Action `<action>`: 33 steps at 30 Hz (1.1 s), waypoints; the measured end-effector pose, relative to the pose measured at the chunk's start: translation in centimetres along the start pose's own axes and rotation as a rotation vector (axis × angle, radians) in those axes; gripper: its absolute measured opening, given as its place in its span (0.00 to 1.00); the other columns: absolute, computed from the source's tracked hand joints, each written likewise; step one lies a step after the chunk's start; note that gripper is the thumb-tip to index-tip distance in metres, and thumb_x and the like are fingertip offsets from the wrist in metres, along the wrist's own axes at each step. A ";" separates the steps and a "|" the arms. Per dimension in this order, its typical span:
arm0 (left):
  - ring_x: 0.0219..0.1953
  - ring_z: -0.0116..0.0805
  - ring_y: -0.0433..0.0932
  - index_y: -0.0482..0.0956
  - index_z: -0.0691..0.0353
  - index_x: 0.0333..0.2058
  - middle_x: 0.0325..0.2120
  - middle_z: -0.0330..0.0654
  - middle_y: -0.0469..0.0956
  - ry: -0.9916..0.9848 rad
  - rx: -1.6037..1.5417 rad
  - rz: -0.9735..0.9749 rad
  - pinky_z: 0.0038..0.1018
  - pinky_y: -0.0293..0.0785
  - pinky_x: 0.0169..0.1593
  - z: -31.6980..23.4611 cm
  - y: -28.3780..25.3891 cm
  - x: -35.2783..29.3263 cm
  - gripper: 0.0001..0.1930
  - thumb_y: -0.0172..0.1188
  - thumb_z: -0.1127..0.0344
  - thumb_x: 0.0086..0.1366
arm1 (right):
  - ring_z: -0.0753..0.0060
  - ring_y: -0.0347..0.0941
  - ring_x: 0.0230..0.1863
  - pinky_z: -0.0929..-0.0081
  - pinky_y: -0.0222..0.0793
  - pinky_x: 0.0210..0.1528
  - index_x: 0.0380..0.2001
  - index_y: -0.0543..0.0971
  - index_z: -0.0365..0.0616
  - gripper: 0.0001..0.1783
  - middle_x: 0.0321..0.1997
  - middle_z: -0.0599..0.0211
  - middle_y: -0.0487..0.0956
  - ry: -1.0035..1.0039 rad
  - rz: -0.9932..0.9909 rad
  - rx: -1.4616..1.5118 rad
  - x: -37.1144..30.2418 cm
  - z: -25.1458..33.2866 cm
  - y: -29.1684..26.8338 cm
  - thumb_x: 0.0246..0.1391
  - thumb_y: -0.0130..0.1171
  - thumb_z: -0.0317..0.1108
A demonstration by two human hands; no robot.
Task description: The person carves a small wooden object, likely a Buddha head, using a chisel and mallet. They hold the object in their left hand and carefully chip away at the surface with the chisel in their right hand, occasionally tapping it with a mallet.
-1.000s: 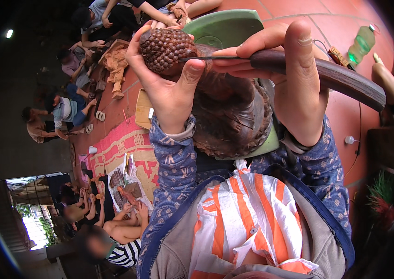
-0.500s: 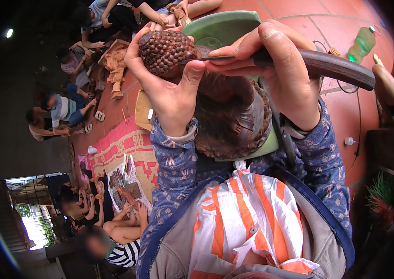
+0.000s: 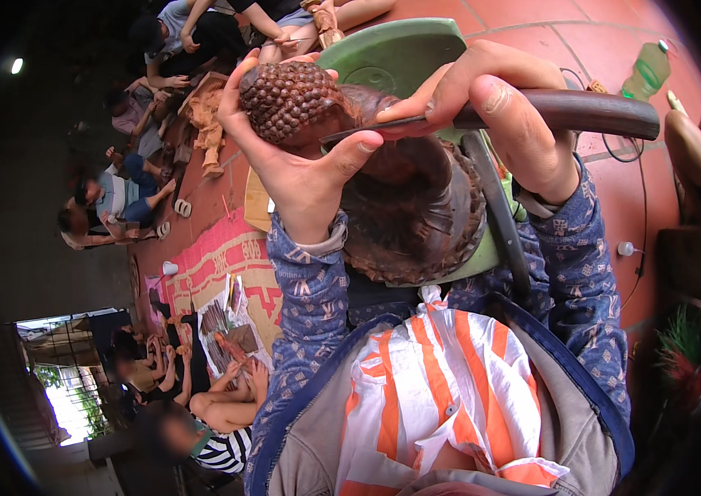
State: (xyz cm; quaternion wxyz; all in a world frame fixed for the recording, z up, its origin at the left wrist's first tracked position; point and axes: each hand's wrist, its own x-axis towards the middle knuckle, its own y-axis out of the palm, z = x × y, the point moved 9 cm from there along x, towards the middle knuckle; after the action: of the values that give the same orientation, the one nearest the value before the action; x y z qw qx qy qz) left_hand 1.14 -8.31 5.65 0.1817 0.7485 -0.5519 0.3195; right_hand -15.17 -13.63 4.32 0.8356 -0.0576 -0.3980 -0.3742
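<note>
A dark brown carved wooden statue (image 3: 404, 223) lies before me, its head (image 3: 288, 99) covered in rows of small round knobs. My left hand (image 3: 301, 186) is closed around that head, thumb up against the thin blade. In my right hand (image 3: 524, 136) is a carving knife (image 3: 586, 112) with a long, dark, curved wooden handle. My fingers grip it near the blade, whose tip meets the statue just below the knobs. Under and behind the statue is a green plastic chair (image 3: 404, 45).
Red tiles (image 3: 524, 50) pave the floor. A green bottle (image 3: 646, 73) and a cable (image 3: 636, 281) lie at the right, near another person's leg (image 3: 689, 149). On the left are a patterned mat (image 3: 226, 256), tools on paper (image 3: 222, 331), a pale wood carving (image 3: 205, 124) and several seated people.
The knife's blade has lowered a little on the statue, while its handle end has risen slightly. My right hand has shifted with it; my left still holds the head.
</note>
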 end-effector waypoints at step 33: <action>0.47 0.35 0.73 0.49 0.59 0.61 0.49 0.47 0.69 -0.021 -0.010 0.004 0.29 0.71 0.51 0.2 -0.4 -0.1 0.48 0.74 0.60 0.49 | 0.53 0.77 0.47 0.65 0.69 0.52 0.31 0.78 0.32 0.10 0.45 0.40 0.78 -0.031 0.217 -0.136 0.6 2.3 1.7 0.46 0.56 0.29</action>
State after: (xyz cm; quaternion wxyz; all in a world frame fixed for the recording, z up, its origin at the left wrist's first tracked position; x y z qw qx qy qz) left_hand 1.56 -8.22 5.52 0.1789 0.7497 -0.5572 0.3090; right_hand -15.22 -11.82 6.64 0.8592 -0.1627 -0.3757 -0.3070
